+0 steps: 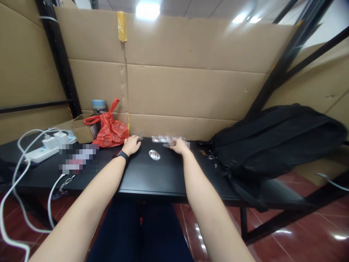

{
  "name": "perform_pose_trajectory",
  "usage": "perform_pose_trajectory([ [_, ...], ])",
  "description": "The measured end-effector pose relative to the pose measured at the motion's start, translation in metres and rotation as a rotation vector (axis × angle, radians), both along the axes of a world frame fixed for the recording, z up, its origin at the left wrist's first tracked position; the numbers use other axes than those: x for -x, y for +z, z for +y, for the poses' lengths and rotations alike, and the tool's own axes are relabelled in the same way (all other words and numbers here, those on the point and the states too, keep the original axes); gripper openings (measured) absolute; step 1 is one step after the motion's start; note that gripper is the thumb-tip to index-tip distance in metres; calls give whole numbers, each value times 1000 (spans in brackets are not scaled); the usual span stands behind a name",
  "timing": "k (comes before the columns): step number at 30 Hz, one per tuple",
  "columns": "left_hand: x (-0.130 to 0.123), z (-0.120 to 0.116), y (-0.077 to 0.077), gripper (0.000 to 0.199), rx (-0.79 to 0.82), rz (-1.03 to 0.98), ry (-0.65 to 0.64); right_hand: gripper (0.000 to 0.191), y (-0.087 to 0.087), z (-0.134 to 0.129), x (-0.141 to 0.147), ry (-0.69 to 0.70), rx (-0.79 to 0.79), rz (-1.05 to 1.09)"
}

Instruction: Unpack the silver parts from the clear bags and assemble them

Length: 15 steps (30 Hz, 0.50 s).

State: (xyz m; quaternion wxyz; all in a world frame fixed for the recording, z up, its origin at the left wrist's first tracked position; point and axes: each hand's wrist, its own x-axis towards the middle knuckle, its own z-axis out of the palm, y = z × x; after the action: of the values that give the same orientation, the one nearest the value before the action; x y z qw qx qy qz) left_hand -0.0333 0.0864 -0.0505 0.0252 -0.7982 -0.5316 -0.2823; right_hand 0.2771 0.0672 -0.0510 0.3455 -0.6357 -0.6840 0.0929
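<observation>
My right hand (180, 146) is at the back of the black table, its fingers closed on a small clear plastic packet (167, 145). Beside and behind it lie several similar packets (160, 139) with silver and red bits inside. My left hand (131, 145), with a dark band at the wrist, rests on the table with its fingers apart. It is next to a red plastic bag (110, 129), and a scrap of clear plastic (140, 138) lies by its fingertips. Between my hands sits a shiny round silver piece (154, 155) with a red spot.
A black backpack (275, 142) fills the right side of the table (155, 180). On the left are a white power strip (42, 153) with cables, a cardboard box (81, 130), a blue-lidded container (98, 104) and a blurred-out item (79, 160). Cardboard walls (191, 91) enclose the back.
</observation>
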Motion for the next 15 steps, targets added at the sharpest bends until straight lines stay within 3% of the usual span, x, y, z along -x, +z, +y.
perform_pose_trajectory([
  [3, -8, -11, 4, 29, 30, -178, -112, 19, 5, -3, 17, 151, 40, 260],
  [8, -28, -25, 6, 35, 108, -440, -351, 41, 19, -18, 45, 398, 53, 603],
  [15, -37, -33, 5, 40, 178, -460, -445, 43, 31, -31, 57, 417, 102, 720],
])
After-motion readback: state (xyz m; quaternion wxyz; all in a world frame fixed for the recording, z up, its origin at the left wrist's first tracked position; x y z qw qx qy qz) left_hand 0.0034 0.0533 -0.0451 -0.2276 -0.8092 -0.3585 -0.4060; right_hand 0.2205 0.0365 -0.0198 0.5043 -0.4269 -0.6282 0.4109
